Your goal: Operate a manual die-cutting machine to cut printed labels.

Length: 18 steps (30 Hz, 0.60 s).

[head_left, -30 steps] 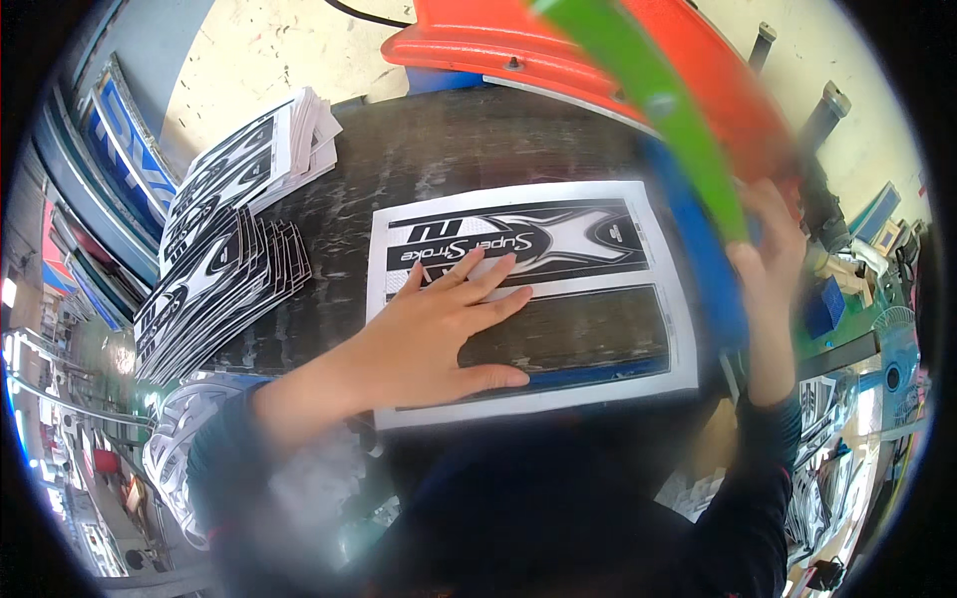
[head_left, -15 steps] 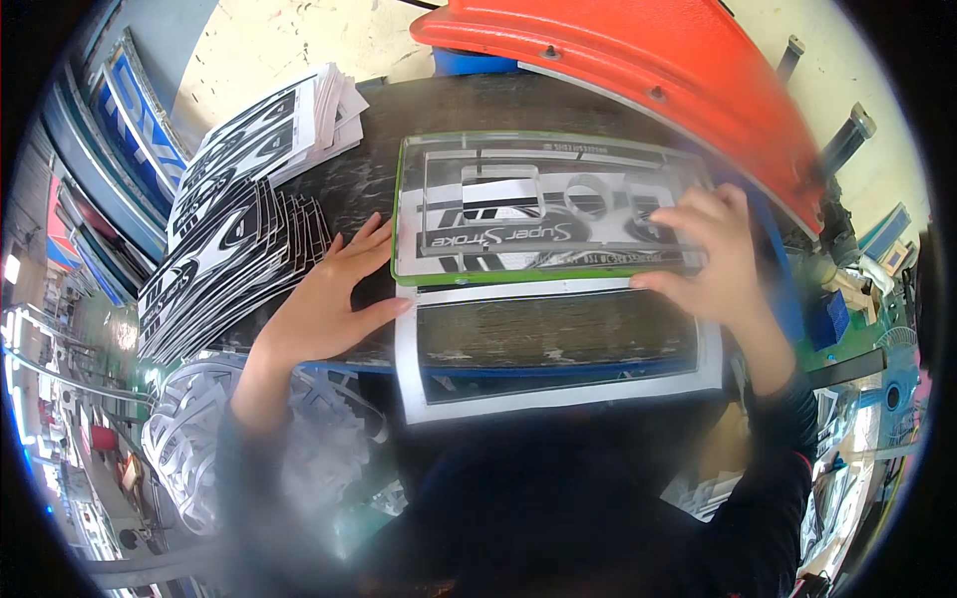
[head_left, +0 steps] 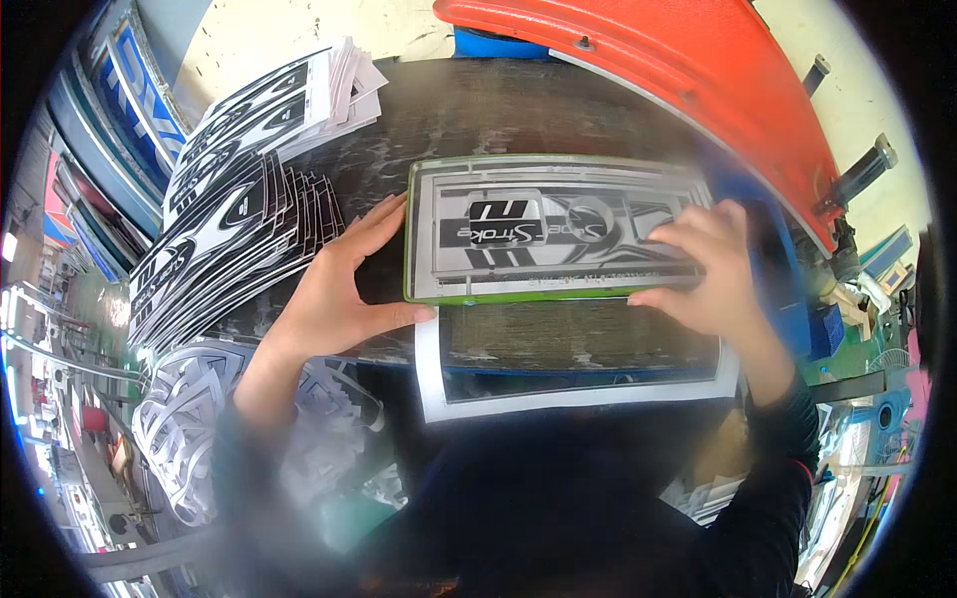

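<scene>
A clear plastic cutting template point(head_left: 454, 271) with a green rim and several windows lies on the dark worktable. Black-and-white printing shows through it, from a sheet beneath. My right hand point(head_left: 713, 264) grips the right end, fingers bent over the top face and thumb at the near edge. At the left end, my left hand point(head_left: 334, 289) is stretched out, thumb by the near corner and fingers along the side. A white paper frame point(head_left: 431, 384) with a cut-out middle sticks out from under the template and over the table's near edge.
Fanned stacks of printed sheets point(head_left: 234, 224) lie on the left of the table point(head_left: 478, 100). Below them is a heap of white paper offcuts point(head_left: 189, 429). A large red panel point(head_left: 688, 70) borders the far right side. Bluish panels point(head_left: 130, 159) lean at far left.
The template has come nearer and now covers the paper frame's far strip. The printing shows more sharply through it. Both hands moved along with it, and the view has shifted slightly.
</scene>
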Each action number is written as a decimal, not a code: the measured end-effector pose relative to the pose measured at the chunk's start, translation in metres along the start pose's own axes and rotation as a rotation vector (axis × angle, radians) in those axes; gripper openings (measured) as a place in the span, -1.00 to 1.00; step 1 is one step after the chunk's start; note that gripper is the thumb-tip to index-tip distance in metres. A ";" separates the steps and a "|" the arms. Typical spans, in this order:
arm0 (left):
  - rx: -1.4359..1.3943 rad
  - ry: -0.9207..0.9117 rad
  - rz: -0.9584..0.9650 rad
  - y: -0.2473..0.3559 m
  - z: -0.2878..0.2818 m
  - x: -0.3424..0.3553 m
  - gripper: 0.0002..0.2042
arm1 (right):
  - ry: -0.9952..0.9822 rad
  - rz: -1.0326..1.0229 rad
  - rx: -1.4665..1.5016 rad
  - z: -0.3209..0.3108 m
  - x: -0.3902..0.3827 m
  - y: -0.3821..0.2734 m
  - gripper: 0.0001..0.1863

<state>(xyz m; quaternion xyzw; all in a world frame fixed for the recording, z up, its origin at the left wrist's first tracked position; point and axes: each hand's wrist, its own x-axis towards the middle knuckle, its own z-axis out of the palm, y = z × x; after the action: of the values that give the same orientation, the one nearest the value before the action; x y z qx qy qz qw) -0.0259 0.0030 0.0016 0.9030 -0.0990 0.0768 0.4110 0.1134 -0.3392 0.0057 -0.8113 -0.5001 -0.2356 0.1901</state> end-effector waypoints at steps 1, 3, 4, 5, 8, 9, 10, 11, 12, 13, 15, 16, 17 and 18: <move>0.042 -0.009 -0.010 0.000 0.000 0.000 -0.10 | -0.015 0.019 -0.004 0.000 0.000 0.000 -0.38; 0.070 -0.014 -0.002 -0.001 -0.002 -0.001 -0.11 | -0.011 0.012 0.000 0.002 0.000 -0.001 -0.38; 0.094 -0.021 0.012 -0.002 -0.002 -0.001 -0.12 | -0.009 0.009 -0.002 0.003 -0.001 0.000 -0.38; 0.091 -0.022 0.009 -0.002 -0.001 0.000 -0.12 | -0.012 0.010 -0.001 0.003 -0.001 0.000 -0.38; 0.093 -0.024 0.018 0.000 -0.001 0.000 -0.12 | -0.004 0.011 0.000 0.002 -0.002 0.000 -0.39; 0.100 -0.022 0.014 0.001 -0.001 -0.001 -0.12 | -0.005 0.010 -0.001 0.000 -0.002 -0.001 -0.39; 0.105 -0.022 0.006 -0.001 -0.001 0.000 -0.12 | -0.009 0.009 0.001 0.001 -0.002 0.000 -0.39; 0.104 -0.024 0.005 -0.002 -0.001 0.000 -0.12 | -0.011 0.010 0.003 0.002 -0.001 0.000 -0.39; 0.101 -0.021 -0.002 -0.002 -0.001 0.001 -0.13 | -0.009 0.012 0.002 0.002 -0.001 0.000 -0.39; 0.098 -0.019 -0.010 -0.002 -0.001 0.001 -0.13 | -0.007 0.014 0.003 0.003 0.000 0.000 -0.39; 0.095 -0.015 -0.009 -0.002 -0.001 0.001 -0.13 | -0.008 0.020 0.001 0.003 0.000 0.000 -0.39; 0.093 -0.012 -0.007 -0.002 -0.001 0.001 -0.13 | -0.008 0.025 -0.001 0.003 0.000 0.000 -0.39; 0.093 -0.012 -0.008 -0.001 -0.002 0.000 -0.13 | -0.008 0.025 0.000 0.003 0.001 -0.001 -0.39; 0.094 -0.012 -0.002 -0.001 -0.002 0.000 -0.13 | -0.012 0.022 0.000 0.003 0.001 -0.001 -0.39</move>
<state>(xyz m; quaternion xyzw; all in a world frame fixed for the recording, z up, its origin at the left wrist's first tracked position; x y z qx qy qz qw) -0.0256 0.0048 0.0024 0.9218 -0.0969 0.0757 0.3677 0.1136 -0.3367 0.0043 -0.8183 -0.4921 -0.2286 0.1898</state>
